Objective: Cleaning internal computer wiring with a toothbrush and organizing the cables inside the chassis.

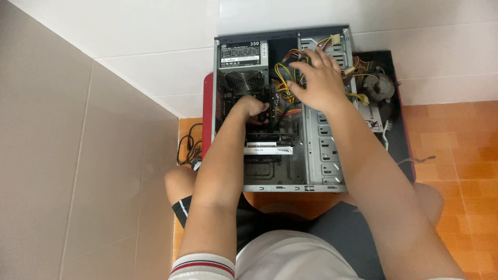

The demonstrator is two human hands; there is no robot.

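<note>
I sit on an orange tiled floor; on it lie my open computer case, a black side panel; black cables.

single head view, looking steeply down from above, close over an open computer case, floor around it

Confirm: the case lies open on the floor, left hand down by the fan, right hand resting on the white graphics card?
Not quite. In the head view the right hand rests on the yellow cables, not the graphics card. The case is open, and the left hand is by the fan.
</note>
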